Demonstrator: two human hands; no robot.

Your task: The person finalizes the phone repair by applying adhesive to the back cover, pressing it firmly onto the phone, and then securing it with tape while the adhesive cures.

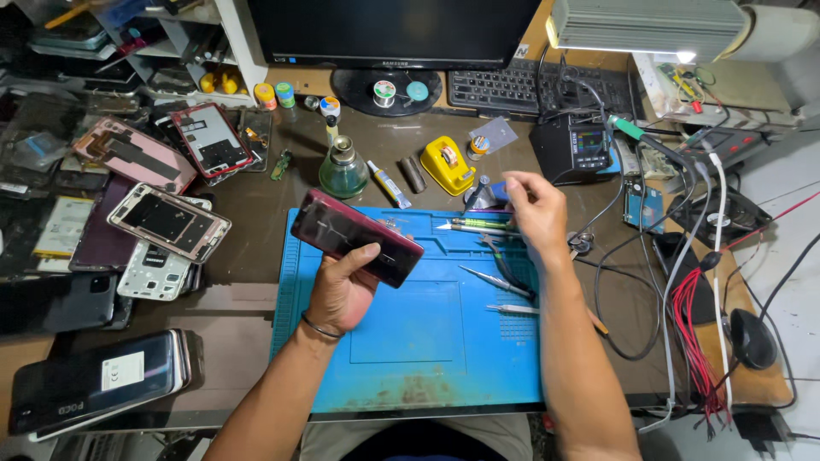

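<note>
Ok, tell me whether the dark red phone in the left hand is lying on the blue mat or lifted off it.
Lifted: the left hand holds the dark red phone tilted above the blue mat.

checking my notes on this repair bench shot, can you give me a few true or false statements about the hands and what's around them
1. The left hand holds a dark red phone above the blue mat. True.
2. The right hand grips the phone too. False: it is apart from the phone, reaching toward the tools at the mat's far edge, with a small bluish thing at its fingertips.
3. Tweezers lie on the mat. True.
4. The monitor shows a bright picture. False: its screen is dark.
5. The glass bottle stands on the mat. False: it stands on the table beyond the mat.
</note>
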